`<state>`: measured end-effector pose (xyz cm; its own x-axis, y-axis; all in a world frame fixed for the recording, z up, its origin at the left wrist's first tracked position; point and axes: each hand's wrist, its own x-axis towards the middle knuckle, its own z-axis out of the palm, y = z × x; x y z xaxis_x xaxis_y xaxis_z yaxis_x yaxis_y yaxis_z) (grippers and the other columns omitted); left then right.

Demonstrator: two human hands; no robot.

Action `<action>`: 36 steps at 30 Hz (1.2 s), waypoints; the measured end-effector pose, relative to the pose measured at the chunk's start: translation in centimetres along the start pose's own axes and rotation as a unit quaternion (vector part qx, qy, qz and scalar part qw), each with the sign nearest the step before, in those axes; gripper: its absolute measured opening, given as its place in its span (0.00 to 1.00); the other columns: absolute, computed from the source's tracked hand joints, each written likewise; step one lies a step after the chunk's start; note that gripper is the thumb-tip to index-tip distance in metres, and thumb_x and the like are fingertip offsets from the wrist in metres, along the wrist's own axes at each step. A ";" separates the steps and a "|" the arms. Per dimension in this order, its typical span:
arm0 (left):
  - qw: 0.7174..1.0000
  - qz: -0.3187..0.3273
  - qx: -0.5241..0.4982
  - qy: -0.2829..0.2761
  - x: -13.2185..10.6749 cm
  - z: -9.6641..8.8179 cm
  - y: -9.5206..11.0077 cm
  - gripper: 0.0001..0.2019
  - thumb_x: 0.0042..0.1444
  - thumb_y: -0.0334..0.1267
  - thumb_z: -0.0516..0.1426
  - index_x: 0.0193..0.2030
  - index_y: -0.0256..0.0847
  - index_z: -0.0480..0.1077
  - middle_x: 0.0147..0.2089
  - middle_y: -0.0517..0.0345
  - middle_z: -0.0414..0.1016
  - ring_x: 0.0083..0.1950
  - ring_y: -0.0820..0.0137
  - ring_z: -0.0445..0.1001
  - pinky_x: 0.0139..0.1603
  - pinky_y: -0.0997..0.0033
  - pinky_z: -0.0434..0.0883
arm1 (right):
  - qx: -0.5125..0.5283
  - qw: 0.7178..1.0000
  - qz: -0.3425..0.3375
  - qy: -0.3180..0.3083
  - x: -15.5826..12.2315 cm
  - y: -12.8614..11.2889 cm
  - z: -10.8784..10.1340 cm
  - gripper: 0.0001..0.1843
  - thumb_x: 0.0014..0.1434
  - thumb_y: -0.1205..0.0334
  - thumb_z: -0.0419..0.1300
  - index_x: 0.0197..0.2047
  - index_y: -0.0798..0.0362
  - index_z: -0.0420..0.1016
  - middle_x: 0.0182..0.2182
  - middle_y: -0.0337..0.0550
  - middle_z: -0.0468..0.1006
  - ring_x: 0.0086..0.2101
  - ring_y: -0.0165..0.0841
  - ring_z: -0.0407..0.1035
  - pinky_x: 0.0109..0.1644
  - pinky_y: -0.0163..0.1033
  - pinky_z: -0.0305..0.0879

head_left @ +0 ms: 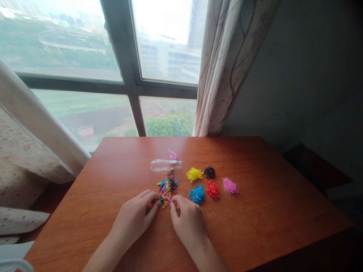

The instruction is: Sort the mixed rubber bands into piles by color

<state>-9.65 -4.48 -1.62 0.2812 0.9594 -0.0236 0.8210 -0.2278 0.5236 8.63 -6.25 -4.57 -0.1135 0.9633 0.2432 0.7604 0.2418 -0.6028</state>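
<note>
A mixed pile of small coloured rubber bands (169, 184) lies in front of my hands, with yellow, blue, black, red and pink ones tangled together. My right hand (188, 215) is closed in a pinch on a pink rubber band (168, 199) at the pile's near edge. At the left side of that edge, my left hand (137, 213) has thumb and fingertips brought together; what is between them is too small to make out. Right of the pile sit single-colour heaps: blue bands (197, 194), yellow bands (194, 174), black bands (210, 172), red bands (212, 189) and pink bands (230, 186).
Behind the mixed pile, a clear plastic bottle (163, 165) lies on its side, beside a purple-pink cap (173, 155) with a loop. The brown wooden table (255, 219) reaches to the window (167, 117). Curtains (224, 64) hang at both sides.
</note>
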 end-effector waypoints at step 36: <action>1.000 0.004 0.018 0.003 0.4 0.1 -0.3 0.11 0.62 0.44 0.51 0.36 0.47 0.73 0.34 0.62 0.77 0.33 0.70 0.75 0.34 0.75 0.67 | -0.115 0.953 0.209 0.187 -1.1 15.3 -11.2 0.20 0.61 0.47 0.52 0.38 0.51 0.80 0.28 0.46 0.81 0.29 0.39 0.75 0.33 0.37 0.62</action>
<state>-9.78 -4.02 -1.89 0.2850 0.9584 -0.0139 0.8358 -0.2413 0.4932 27.56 -4.92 -5.62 0.4331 0.8502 0.2992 0.8141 -0.2265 -0.5348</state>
